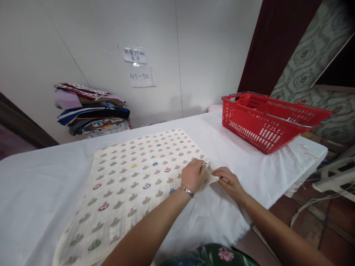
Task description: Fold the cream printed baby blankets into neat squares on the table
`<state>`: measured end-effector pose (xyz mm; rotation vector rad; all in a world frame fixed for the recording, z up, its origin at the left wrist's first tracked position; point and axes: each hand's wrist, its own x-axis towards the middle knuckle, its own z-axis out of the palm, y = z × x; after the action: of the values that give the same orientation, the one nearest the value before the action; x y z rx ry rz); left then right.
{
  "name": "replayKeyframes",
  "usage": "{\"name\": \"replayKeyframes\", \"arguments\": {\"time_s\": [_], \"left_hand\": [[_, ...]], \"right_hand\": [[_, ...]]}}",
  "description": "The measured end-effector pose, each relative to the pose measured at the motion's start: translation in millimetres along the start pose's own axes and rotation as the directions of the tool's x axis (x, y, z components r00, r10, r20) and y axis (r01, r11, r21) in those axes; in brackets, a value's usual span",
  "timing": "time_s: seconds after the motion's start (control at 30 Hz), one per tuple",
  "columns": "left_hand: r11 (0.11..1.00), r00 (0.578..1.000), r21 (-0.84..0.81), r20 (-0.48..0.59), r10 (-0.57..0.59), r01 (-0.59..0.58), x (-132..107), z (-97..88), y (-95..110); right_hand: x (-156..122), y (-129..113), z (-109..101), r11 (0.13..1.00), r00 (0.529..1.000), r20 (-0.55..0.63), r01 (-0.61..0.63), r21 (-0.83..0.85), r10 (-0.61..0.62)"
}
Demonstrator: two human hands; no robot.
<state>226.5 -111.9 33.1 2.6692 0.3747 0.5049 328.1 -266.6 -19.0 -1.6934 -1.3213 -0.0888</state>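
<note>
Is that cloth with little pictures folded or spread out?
Mostly spread: the cloth lies flat, with one corner bunched between the left hand and right hand.

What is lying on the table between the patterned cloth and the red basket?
In the head view, only a stretch of the white tablecloth shows between the patterned cloth and the red basket.

A white panelled wall backs the white-cloth-covered table, with a dark maroon upright, grey-green patterned wallpaper, reddish-brown floor tiles and a white plastic stool at right.
</note>
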Motion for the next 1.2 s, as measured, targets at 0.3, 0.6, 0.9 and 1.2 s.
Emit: {"name": "replayKeyframes", "arguments": {"time_s": [0.3, 0.6, 0.9, 1.2], "left_hand": [[0.939, 0.963, 0.267, 0.218, 0.160, -0.217, -6, 15.1, 10], [0.957, 0.952, 0.178, 0.246, 0.180, -0.227, -8, 11.9, 15], [0.963, 0.930, 0.138, 0.322, 0.180, -0.234, -6, 13.1, 13], [0.975, 0.970, 0.193, 0.236, 0.065, -0.112, -22, 23.4, 11]], "right_hand": [[-3, 0, 0, 1.000, 0.999, -0.018, 0.028, -0.010, -0.028], [-7, 4, 1, 0.999, 0.998, -0.058, -0.038, -0.007, 0.038], [-5, 2, 2, 0.999, 0.999, -0.033, -0.039, 0.015, 0.040], [-6, 7, -2, 0.976, 0.998, -0.020, 0.051, -0.211, -0.056]]}}
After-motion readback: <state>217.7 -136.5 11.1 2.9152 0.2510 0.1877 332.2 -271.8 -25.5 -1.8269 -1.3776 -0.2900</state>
